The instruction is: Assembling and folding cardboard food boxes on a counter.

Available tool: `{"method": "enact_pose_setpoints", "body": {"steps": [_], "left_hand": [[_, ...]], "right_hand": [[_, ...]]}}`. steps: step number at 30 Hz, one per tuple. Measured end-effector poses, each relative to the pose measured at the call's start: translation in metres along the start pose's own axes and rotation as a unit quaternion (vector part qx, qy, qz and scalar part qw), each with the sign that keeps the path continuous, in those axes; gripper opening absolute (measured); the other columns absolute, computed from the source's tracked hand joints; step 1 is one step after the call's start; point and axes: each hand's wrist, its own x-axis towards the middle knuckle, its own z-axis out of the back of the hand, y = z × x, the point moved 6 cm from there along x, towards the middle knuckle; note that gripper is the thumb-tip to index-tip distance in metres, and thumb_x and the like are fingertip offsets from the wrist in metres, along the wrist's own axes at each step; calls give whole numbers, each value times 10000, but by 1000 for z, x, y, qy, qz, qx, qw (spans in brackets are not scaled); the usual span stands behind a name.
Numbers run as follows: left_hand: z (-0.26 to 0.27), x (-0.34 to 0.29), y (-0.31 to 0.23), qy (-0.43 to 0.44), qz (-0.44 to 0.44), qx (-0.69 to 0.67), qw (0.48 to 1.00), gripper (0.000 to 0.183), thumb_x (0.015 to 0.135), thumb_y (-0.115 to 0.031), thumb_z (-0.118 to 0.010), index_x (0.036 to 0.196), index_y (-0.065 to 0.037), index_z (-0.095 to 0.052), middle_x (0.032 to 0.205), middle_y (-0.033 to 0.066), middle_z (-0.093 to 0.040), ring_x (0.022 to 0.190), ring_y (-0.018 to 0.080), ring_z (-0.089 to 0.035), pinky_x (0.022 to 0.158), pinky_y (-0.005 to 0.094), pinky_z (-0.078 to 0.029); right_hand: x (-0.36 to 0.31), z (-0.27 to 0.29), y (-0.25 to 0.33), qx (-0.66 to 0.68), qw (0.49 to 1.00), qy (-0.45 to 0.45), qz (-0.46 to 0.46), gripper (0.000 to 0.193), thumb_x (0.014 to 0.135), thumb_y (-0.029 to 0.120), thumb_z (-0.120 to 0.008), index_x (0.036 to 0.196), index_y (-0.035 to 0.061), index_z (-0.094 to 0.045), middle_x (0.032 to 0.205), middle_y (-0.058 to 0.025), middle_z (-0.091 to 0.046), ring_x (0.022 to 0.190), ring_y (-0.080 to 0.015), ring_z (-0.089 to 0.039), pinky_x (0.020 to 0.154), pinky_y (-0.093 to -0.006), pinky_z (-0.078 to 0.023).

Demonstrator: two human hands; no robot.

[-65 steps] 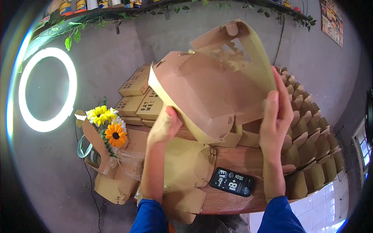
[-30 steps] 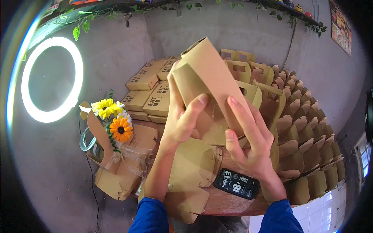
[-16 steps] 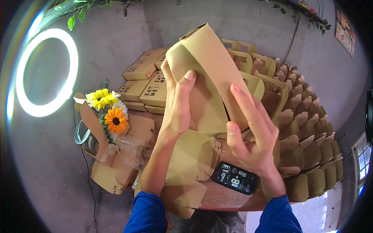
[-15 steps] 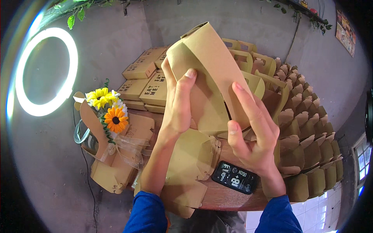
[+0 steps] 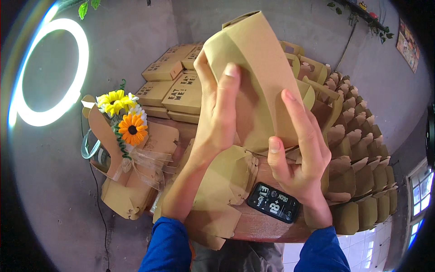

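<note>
Tilted up in front of me is a brown cardboard box [image 5: 267, 81], its folded top edge at the upper end. My left hand [image 5: 219, 99] grips its left side, with the thumb laid over the near panel and the fingers behind it. Against the right side and lower edge rests my right hand [image 5: 303, 149], its index finger along the side panel and its thumb by the lower corner. Below the box, flat cardboard blanks [image 5: 224, 177] lie stacked on the reddish table [image 5: 267, 226]. A black phone [image 5: 273, 202] lies beside them.
Closed printed boxes [image 5: 181, 93] are piled at the back left. Many open cardboard carriers [image 5: 353, 136] stand in rows on the right. A flower arrangement [image 5: 131, 129] and more blanks [image 5: 124, 197] sit at the left, near a glowing ring light [image 5: 81, 68].
The box has risen slightly and moved a little right with both hands. The gap between its near panel and side panel has narrowed.
</note>
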Motion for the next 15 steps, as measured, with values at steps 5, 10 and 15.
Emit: {"method": "enact_pose_setpoints", "body": {"steps": [5, 10, 15], "left_hand": [[-5, -3, -20, -28, -22, -61, 997, 574, 1012, -413, -301, 1447, -61, -178, 1409, 151, -321, 1291, 239, -341, 1077, 367, -285], [7, 4, -8, -14, -15, 0, 1000, 580, 1014, -416, -293, 1444, -38, -201, 1419, 140, -329, 1305, 227, -334, 1091, 345, -257], [8, 3, 6, 10, 64, -51, 997, 582, 1019, -404, -282, 1434, -1, -218, 1432, 134, -318, 1323, 222, -317, 1099, 320, -233]], "right_hand": [[0, -6, 3, 55, 998, 25, -30, 684, 705, 42, -722, 1333, -51, -467, 1298, -242, -524, 1134, -393, -568, 896, -401, -514], [-1, -12, 5, 64, 995, 56, -48, 750, 683, 56, -754, 1362, -26, -445, 1330, -252, -495, 1190, -392, -534, 923, -389, -507], [-5, -15, -2, 50, 996, 54, -58, 758, 667, 8, -737, 1362, -36, -438, 1336, -239, -510, 1207, -350, -542, 979, -394, -466]]}}
